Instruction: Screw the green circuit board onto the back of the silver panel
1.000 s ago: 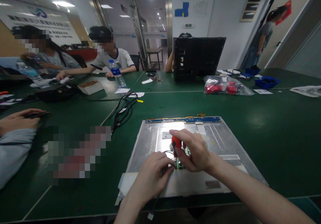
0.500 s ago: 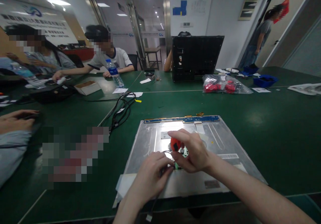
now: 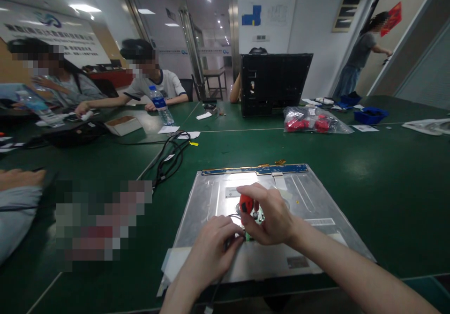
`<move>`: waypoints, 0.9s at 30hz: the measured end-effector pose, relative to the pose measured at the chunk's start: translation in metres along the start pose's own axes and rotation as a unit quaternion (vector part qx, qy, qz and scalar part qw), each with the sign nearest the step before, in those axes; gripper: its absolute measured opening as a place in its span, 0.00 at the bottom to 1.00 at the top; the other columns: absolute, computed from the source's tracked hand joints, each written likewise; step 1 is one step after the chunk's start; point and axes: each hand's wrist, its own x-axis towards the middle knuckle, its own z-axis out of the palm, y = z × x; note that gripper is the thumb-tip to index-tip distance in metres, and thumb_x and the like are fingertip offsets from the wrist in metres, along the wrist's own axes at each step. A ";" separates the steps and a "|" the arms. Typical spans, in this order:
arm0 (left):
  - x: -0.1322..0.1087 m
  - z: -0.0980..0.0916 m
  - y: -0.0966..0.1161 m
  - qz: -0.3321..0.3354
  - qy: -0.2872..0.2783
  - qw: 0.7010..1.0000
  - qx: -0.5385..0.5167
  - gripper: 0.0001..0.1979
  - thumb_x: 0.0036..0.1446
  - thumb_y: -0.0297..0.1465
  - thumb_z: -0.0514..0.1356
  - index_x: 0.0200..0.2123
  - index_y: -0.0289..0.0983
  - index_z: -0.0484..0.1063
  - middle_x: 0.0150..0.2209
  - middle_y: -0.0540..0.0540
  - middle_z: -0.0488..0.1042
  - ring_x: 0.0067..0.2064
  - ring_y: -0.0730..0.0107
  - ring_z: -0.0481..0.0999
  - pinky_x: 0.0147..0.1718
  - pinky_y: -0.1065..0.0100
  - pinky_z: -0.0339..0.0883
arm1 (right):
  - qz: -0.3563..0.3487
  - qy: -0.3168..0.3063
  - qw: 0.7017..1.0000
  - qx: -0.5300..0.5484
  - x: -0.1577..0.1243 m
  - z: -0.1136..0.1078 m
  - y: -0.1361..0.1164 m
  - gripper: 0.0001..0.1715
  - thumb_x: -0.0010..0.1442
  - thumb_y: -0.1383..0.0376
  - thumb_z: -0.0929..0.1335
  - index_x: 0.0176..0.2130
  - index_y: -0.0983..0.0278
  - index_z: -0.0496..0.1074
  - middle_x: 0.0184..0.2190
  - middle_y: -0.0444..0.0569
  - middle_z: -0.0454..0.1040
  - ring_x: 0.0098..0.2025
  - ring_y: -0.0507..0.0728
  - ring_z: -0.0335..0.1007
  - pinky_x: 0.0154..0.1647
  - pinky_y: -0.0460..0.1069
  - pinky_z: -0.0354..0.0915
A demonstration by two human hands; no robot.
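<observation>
A flat silver display panel lies back side up on the green table in front of me, a blue circuit strip along its far edge. My right hand grips the red and black handle of a screwdriver, held upright over a small green circuit board at the panel's middle. The tip is hidden behind my fingers. Thumb and fingers of my left hand are pinched together at the board's left edge; what they hold is hidden. A thin dark cable with a white plug hangs below that hand.
Black cables lie coiled left of the panel. Farther back stand a water bottle, an open white box, a black monitor and a plastic bag with red items. Co-workers sit left and across; another person stands by the door.
Both my hands and the screwdriver stay almost in place. The person by the door has stretched an arm to the door handle. The co-worker's hand at the left has drawn back slightly.
</observation>
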 end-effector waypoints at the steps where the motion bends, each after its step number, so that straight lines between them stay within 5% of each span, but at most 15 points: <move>1: 0.000 0.001 -0.001 0.004 0.005 1.000 -0.001 0.08 0.59 0.22 0.57 0.34 0.39 0.76 0.34 0.46 0.77 0.39 0.60 0.76 0.37 0.65 0.67 | -0.001 0.005 1.000 -0.003 -0.001 0.001 0.000 0.25 0.63 0.68 0.63 0.59 0.66 0.58 0.30 0.46 0.71 0.30 0.54 0.68 0.26 0.48 0.66; 10: 0.000 -0.001 0.002 0.013 0.019 1.000 -0.005 0.09 0.58 0.22 0.58 0.35 0.39 0.75 0.35 0.47 0.78 0.39 0.61 0.76 0.37 0.65 0.65 | -0.020 0.018 0.999 -0.037 0.002 0.003 0.002 0.17 0.68 0.63 0.63 0.55 0.63 0.61 0.27 0.43 0.71 0.24 0.52 0.63 0.22 0.46 0.60; 27: -0.001 0.000 -0.001 -0.012 -0.018 1.000 -0.013 0.08 0.60 0.22 0.58 0.36 0.39 0.75 0.36 0.46 0.77 0.41 0.59 0.75 0.40 0.63 0.66 | -0.017 -0.019 0.999 0.035 0.002 -0.001 0.000 0.27 0.63 0.70 0.60 0.61 0.69 0.59 0.30 0.48 0.72 0.29 0.54 0.68 0.27 0.48 0.69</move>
